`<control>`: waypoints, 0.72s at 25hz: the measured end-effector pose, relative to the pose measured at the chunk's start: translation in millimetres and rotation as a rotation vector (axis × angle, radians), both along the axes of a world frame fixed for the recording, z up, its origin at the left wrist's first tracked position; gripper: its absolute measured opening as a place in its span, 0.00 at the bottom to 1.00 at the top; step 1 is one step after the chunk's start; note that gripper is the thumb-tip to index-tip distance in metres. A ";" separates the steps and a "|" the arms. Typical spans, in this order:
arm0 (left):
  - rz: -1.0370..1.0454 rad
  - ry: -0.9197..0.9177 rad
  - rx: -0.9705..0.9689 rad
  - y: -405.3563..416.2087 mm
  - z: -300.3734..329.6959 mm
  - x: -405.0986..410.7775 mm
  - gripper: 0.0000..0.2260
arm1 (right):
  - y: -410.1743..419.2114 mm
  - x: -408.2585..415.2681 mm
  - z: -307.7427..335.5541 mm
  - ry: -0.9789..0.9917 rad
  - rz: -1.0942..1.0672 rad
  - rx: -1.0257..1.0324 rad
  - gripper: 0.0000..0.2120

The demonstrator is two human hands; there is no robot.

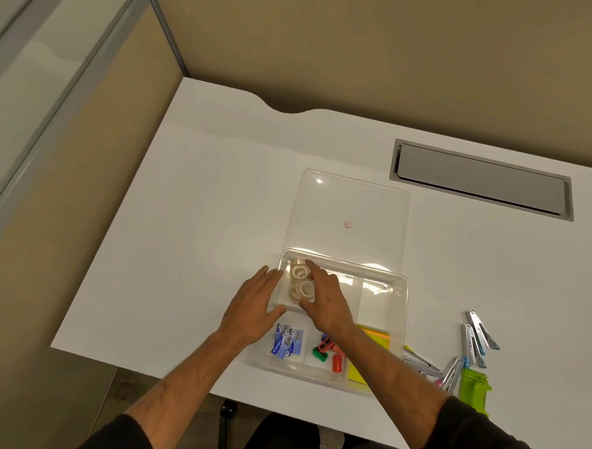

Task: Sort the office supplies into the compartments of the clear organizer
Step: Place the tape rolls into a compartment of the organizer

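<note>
1. Clear organizer sits near the desk's front edge; its clear lid lies flat just behind it, toward the desk's back edge.
2. Tape rolls, two whitish rings, sit in the organizer's back-left compartment.
3. Left hand rests flat against the organizer's left wall, fingers straight and released, holding nothing.
4. Right hand reaches into the back-left compartment; fingers curl round the nearer tape roll, grasping it.
5. Front compartments, left to right: blue staple boxes; small red and green sharpeners; yellow and orange sticky notes, partly hidden by the right forearm.
6. Outside the organizer, near the desk's front-right corner: several metal clips and a green stapler.
7. Grey cable hatch is set in the desk's back right.
</note>
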State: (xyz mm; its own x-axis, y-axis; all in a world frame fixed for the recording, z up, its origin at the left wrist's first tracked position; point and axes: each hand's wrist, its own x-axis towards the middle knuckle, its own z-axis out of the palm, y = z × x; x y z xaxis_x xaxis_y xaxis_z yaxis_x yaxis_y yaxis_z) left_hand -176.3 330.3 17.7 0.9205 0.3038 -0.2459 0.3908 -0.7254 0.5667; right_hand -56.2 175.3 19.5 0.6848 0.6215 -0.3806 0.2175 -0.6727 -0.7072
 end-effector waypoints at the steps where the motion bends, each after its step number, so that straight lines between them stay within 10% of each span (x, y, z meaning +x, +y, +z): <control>1: 0.007 -0.001 0.002 1.7 1.0 -3.1 0.31 | 3.7 -0.9 -2.8 -0.022 0.022 -0.022 0.36; 18: -0.081 -0.049 -0.044 -51.5 35.8 29.5 0.28 | -67.9 -1.0 32.3 -0.079 -0.014 -0.054 0.36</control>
State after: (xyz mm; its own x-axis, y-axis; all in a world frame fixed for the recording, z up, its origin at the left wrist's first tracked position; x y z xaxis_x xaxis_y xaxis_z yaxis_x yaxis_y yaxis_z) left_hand -146.8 278.8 53.5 0.9530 0.2175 -0.2111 0.3025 -0.7276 0.6157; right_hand -57.2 107.5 51.8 0.7222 0.5918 -0.3580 0.2612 -0.7126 -0.6511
